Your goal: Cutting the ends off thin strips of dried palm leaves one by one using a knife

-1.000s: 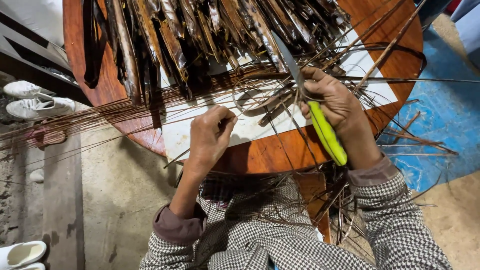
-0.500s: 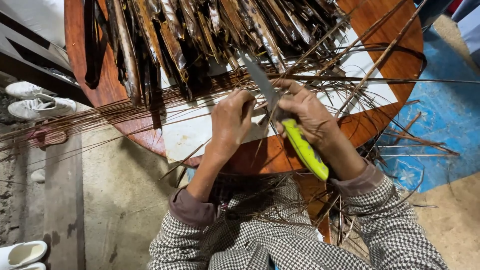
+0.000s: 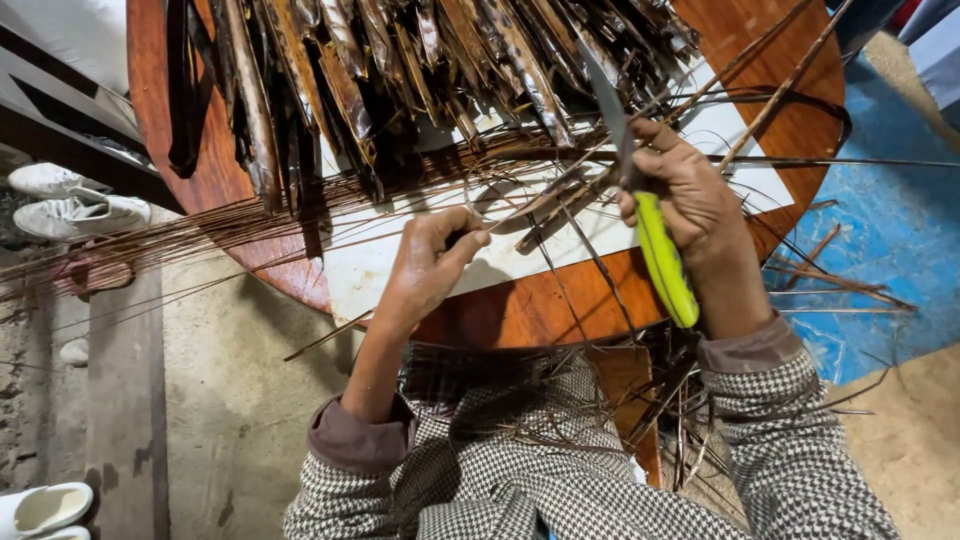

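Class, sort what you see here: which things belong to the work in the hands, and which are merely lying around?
In use:
right hand gripping the green-handled knife
left hand pinching a thin brown strip
pile of dark leaf strips
round wooden table

Lying about:
white shoes
blue floor covering

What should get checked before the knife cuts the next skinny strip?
1. Right hand grips the green-handled knife firmly: ok.
2. Blade points away from the body: ok.
3. Left hand pinches a thin strip: ok.
4. Left fingers apart from the blade: ok.
5. Blade touching the strip: cannot tell.
6. Round wooden table uncluttered: not ok, dark leaf strips piled on it.
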